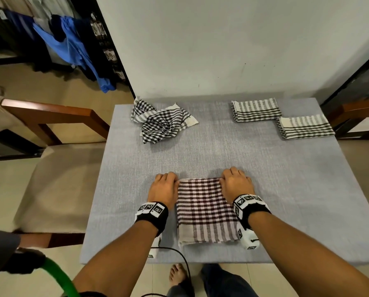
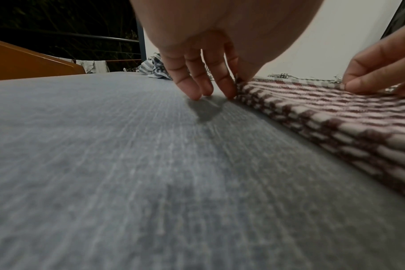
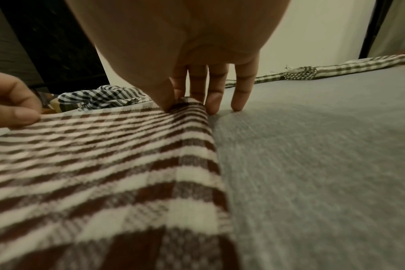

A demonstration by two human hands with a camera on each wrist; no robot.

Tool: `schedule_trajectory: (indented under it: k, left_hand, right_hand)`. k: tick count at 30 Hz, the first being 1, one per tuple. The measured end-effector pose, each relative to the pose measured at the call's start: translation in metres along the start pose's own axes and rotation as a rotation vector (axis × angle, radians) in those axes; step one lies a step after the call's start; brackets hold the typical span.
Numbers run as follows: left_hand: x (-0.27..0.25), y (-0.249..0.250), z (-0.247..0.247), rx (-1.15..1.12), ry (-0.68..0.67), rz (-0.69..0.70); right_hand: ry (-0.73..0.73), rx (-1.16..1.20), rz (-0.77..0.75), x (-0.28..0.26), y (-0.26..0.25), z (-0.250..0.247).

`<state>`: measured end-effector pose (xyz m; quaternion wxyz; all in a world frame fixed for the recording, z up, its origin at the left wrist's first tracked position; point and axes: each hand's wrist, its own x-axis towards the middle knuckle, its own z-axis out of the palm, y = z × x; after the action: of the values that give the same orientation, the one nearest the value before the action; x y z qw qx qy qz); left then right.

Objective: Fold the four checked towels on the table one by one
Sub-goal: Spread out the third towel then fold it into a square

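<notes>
A maroon-and-white checked towel (image 1: 205, 209) lies partly folded near the front edge of the grey table (image 1: 275, 179). My left hand (image 1: 165, 185) pinches its far left corner (image 2: 239, 82) between thumb and forefinger. My right hand (image 1: 236, 183) pinches the far right corner (image 3: 185, 104); its other fingers touch the table. A crumpled black-and-white checked towel (image 1: 161, 121) lies at the back left. Two folded grey-striped towels (image 1: 255, 112) (image 1: 304, 126) sit at the back right.
A white wall (image 1: 222, 50) rises right behind the table. Wooden chairs stand at the left (image 1: 50, 116) and right (image 1: 355, 110). Clothes hang at the far left (image 1: 72, 46). A black cable (image 1: 179, 254) runs off the front edge, above my bare foot (image 1: 177, 273).
</notes>
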<state>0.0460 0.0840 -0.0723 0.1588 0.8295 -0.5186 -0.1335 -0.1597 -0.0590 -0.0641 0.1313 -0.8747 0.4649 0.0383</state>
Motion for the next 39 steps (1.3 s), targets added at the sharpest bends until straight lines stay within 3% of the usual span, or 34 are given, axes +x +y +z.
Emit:
schedule_trajectory:
  k: [12, 15, 18, 20, 21, 24, 29, 34, 39]
  left_hand:
    - [0.012, 0.000, 0.000, 0.010, -0.096, -0.052]
    - [0.012, 0.008, -0.002, 0.049, -0.012, -0.094]
    - [0.008, 0.021, 0.003, 0.123, 0.085, 0.118]
    - [0.006, 0.025, 0.009, 0.171, 0.064, 0.246]
    - [0.007, 0.024, 0.011, 0.178, 0.033, 0.246]
    - [0.018, 0.021, 0.009, 0.153, -0.068, 0.183]
    - [0.035, 0.015, 0.001, 0.171, -0.170, 0.241]
    - [0.039, 0.006, 0.004, 0.077, -0.162, 0.134]
    - [0.041, 0.002, 0.005, 0.024, -0.155, 0.146]
  right_hand:
    - [0.004, -0.036, 0.053, 0.001, -0.003, 0.002]
    - [0.049, -0.029, 0.074, -0.001, -0.008, 0.000]
    - [0.126, -0.085, -0.069, -0.011, -0.021, 0.000]
    - [0.135, -0.109, -0.203, -0.019, -0.032, 0.002]
    - [0.131, -0.106, -0.226, -0.020, -0.036, 0.003]
    - [0.085, -0.091, -0.143, -0.014, -0.035, 0.004]
    - [-0.025, -0.108, -0.089, -0.007, -0.029, 0.000]
    - [-0.020, -0.089, -0.027, 0.002, -0.021, 0.003]
    - [0.017, -0.037, 0.002, 0.009, -0.021, 0.007]
